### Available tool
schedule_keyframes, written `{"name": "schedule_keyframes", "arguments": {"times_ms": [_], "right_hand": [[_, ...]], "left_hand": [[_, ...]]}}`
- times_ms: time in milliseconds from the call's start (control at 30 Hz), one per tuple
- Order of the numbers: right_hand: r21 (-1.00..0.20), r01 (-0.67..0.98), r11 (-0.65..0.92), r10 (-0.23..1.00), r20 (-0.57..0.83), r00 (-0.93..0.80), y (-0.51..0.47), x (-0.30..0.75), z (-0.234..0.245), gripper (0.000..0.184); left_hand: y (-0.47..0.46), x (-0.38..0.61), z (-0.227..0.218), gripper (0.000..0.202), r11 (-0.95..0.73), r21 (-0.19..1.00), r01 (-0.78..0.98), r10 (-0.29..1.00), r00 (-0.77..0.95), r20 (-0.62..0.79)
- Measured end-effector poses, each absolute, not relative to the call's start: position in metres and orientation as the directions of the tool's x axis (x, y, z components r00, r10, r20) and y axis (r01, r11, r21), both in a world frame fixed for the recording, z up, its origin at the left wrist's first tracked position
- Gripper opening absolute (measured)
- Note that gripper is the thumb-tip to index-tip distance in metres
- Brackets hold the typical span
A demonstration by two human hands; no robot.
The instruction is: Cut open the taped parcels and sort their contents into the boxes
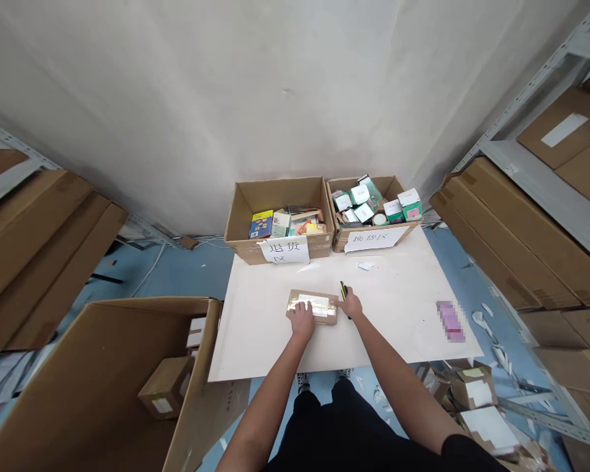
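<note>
A small taped cardboard parcel (317, 303) with a white label lies on the white table (403, 308). My left hand (302, 320) rests flat on its near left corner, fingers spread. My right hand (349, 305) is at the parcel's right end, closed around a yellow and black utility knife (343, 290) whose tip points away from me.
Two open labelled boxes stand at the table's far edge: the left box (246, 216) holds books and packets, the right box (344, 239) holds small green and white cartons. A large open carton (103, 387) sits at my lower left. Shelves of cartons flank both sides. A blurred pink item (451, 320) lies at right.
</note>
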State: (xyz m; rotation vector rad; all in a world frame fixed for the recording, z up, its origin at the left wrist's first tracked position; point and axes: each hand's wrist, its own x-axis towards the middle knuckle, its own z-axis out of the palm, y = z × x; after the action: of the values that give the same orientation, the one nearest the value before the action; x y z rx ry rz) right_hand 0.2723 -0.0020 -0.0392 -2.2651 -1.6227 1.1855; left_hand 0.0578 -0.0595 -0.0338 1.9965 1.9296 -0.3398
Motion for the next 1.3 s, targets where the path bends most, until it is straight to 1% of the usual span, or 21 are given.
{"name": "schedule_keyframes", "arguments": {"times_ms": [67, 133, 167, 267, 333, 400, 500, 633, 700, 900, 1100, 1300], "right_hand": [[-0.546, 0.752, -0.369, 0.854, -0.518, 0.043, 0.012, 0.26, -0.033, 0.067], [-0.573, 0.727, -0.377, 0.856, -0.516, 0.037, 0.012, 0.254, -0.028, 0.054], [-0.576, 0.714, -0.397, 0.853, -0.519, 0.056, 0.007, 0.254, -0.026, 0.051], [-0.588, 0.686, -0.429, 0.84, -0.538, 0.065, -0.02, 0.267, -0.019, 0.051], [-0.61, 0.664, -0.432, 0.83, -0.557, 0.028, -0.041, 0.277, -0.014, 0.052], [-0.634, 0.639, -0.435, 0.823, -0.569, -0.004, -0.057, 0.282, -0.01, 0.047], [-0.634, 0.653, -0.416, 0.822, -0.569, -0.029, -0.064, 0.279, -0.004, 0.042], [-0.544, 0.749, -0.38, 0.825, -0.565, 0.008, -0.057, 0.266, 0.0, 0.04], [-0.526, 0.761, -0.379, 0.827, -0.562, 0.023, -0.055, 0.263, 0.0, 0.04], [-0.54, 0.739, -0.403, 0.834, -0.549, 0.053, -0.057, 0.264, 0.002, 0.039], [-0.537, 0.718, -0.443, 0.79, -0.613, 0.028, -0.063, 0.265, 0.008, 0.04], [-0.55, 0.726, -0.413, 0.811, -0.585, 0.017, -0.08, 0.262, 0.009, 0.038]], "left_hand": [[-0.061, 0.052, -0.032, 0.069, -0.005, 0.098, 0.995, 0.92, 0.043, -0.39], [-0.055, 0.044, -0.032, 0.075, -0.059, 0.16, 0.985, 0.9, 0.122, -0.418], [-0.051, 0.041, -0.033, 0.078, -0.094, 0.194, 0.976, 0.88, 0.173, -0.443], [-0.035, 0.034, -0.042, 0.084, -0.147, 0.254, 0.956, 0.81, 0.263, -0.524], [-0.028, 0.032, -0.049, 0.085, -0.146, 0.257, 0.955, 0.788, 0.27, -0.554], [-0.025, 0.031, -0.056, 0.084, -0.149, 0.257, 0.955, 0.778, 0.273, -0.566], [-0.026, 0.031, -0.065, 0.084, -0.157, 0.264, 0.952, 0.785, 0.283, -0.551], [-0.028, 0.03, -0.067, 0.083, -0.155, 0.264, 0.952, 0.797, 0.278, -0.536], [-0.028, 0.03, -0.066, 0.083, -0.155, 0.266, 0.952, 0.8, 0.278, -0.532], [-0.028, 0.032, -0.056, 0.083, -0.137, 0.28, 0.95, 0.799, 0.273, -0.536], [-0.029, 0.034, -0.048, 0.083, -0.14, 0.255, 0.957, 0.792, 0.263, -0.551], [-0.029, 0.035, -0.05, 0.083, -0.138, 0.267, 0.954, 0.797, 0.267, -0.542]]}}
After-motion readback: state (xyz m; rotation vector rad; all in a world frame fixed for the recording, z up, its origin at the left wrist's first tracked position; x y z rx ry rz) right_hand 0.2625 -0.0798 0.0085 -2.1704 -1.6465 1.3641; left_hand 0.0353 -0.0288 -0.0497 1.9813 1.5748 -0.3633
